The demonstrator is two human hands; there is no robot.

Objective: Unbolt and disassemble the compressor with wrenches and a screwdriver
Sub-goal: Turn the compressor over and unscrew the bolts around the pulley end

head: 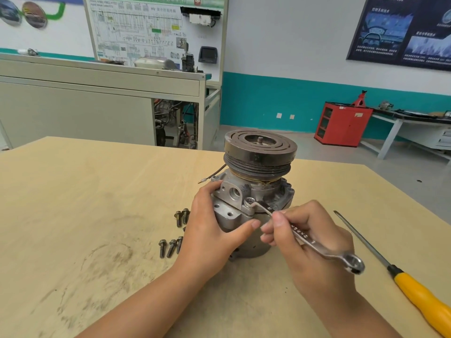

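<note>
At the middle of the table [73,191], clamping the upright compressor [258,162] with the left grip [210,230] and pinching a ring wrench [302,236] in the right grip [317,264], apparently seated on a flange bolt [249,201]; could slip off and round the head if pulled tilted.

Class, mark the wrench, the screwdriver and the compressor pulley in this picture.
wrench [302,236]: head view, on its lettered shank.
screwdriver [419,296]: head view, on its yellow handle.
compressor pulley [258,157]: head view, on its dark side wall.
</note>
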